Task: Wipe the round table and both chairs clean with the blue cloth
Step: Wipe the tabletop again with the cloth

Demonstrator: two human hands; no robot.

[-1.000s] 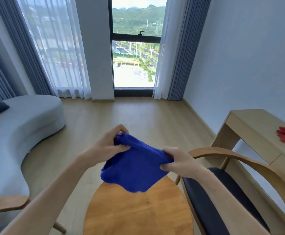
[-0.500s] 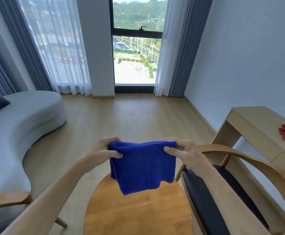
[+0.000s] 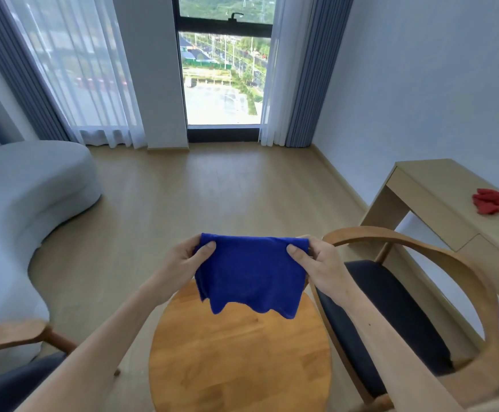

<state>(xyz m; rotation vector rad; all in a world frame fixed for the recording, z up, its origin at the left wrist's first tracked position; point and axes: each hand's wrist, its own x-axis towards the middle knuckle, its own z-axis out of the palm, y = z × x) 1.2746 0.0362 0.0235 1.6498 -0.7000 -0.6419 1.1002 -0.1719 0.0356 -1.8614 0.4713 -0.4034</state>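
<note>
The left hand (image 3: pixel 183 263) and right hand (image 3: pixel 316 263) each pinch a top corner of the blue cloth (image 3: pixel 251 275), stretching it flat above the round worktop (image 3: pixel 239 361), probably readying a wiping face.

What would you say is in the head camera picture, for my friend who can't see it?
Two hands, left hand and right hand, hold a blue cloth spread out above a round wooden table. Wooden chairs with dark seats stand either side.
</note>
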